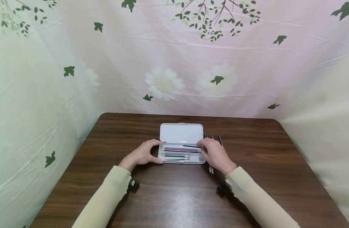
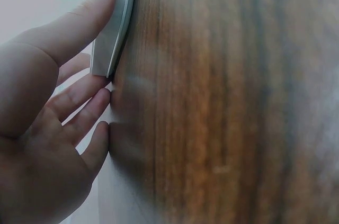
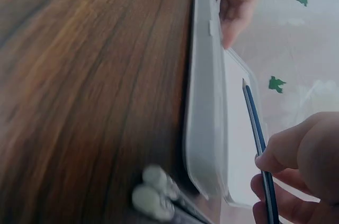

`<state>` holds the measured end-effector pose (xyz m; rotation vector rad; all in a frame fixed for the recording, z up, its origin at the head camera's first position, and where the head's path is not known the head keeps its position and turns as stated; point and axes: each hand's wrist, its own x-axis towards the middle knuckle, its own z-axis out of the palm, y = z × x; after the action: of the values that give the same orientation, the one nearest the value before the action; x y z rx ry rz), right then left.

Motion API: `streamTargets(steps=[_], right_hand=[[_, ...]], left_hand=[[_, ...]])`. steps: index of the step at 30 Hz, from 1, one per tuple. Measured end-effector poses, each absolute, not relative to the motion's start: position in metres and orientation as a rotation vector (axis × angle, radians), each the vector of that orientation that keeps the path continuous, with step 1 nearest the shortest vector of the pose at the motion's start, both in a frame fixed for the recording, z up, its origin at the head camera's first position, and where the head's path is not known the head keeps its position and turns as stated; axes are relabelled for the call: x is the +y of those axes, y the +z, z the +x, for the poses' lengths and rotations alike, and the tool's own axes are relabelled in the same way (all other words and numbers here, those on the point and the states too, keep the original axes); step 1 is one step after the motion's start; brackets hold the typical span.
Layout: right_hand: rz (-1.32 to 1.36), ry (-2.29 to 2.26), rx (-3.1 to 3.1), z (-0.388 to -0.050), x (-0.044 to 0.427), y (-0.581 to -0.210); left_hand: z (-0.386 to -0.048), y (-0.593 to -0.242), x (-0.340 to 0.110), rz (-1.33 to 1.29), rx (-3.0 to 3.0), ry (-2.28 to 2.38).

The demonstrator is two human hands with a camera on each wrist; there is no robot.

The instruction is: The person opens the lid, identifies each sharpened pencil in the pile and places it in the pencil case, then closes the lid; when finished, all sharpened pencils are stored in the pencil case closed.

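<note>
A white pencil case [image 1: 181,133] lies with its lid raised toward the far side. Several pencils [image 1: 180,150] lie in its compartments. Around the case's left end, my left hand [image 1: 143,152] holds it between thumb and fingers; the left wrist view has the thumb along the case wall [image 2: 108,49]. Over the right end, my right hand [image 1: 215,154] pinches a dark blue pencil [image 3: 257,126] between thumb and fingers. That pencil's sharpened tip points left, above the case. The palm side of the right hand is hidden in the head view.
Several loose pencils [image 1: 211,169] lie on the brown wooden table [image 1: 177,196] beside the case, partly beneath my right hand. Their pale ends [image 3: 153,200] show in the right wrist view. A printed cloth [image 1: 186,63] hangs behind the table and along both sides.
</note>
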<state>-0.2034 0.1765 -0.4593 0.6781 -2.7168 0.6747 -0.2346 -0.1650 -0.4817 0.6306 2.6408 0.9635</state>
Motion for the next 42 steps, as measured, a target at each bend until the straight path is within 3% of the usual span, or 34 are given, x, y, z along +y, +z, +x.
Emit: streamTargets(steps=[23, 32, 42], right_hand=[[0.889, 0.721, -2.768, -0.233, 0.112, -0.471], [0.915, 0.734, -2.670, -0.229, 0.129, -0.468], [0.612, 0.753, -2.706, -0.224, 0.171, -0.472]], left_hand=[[-0.235, -0.483, -0.164, 0.622, 2.633, 0.994], [-0.234, -0.483, -0.165, 0.618, 2.639, 0.989], [-0.233, -0.482, -0.165, 0.601, 2.638, 0.990]])
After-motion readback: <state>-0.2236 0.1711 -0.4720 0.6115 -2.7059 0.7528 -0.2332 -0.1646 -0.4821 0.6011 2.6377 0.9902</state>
